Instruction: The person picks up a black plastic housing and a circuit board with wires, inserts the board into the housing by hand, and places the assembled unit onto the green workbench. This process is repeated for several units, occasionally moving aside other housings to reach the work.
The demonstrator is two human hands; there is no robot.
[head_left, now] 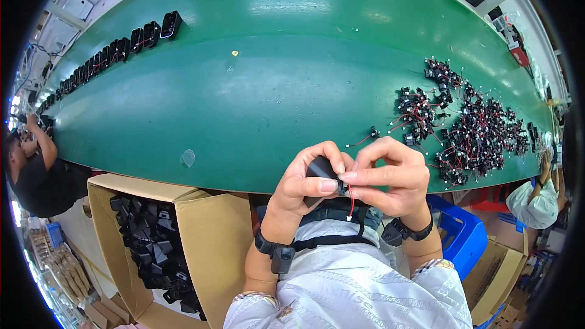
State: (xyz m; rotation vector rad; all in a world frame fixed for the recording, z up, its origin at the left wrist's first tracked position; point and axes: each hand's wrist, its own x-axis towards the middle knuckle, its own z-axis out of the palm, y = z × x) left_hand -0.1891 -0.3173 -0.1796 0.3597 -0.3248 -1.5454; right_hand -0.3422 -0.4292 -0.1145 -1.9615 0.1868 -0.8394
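Note:
Over my lap, at the near edge of the table, my left hand is closed round a black plastic housing. Its thumb lies along the housing's side. My right hand pinches a small black wired part against the end of the housing. From that part a red wire hangs down, tipped with a small white connector. The fingertips cover much of the spot where the part and the housing meet, so I cannot tell how far it sits inside.
On the green table lie a heap of wired parts at right and a row of black housings at far left. A cardboard box of black housings stands at lower left, a blue stool at right. People sit at both sides.

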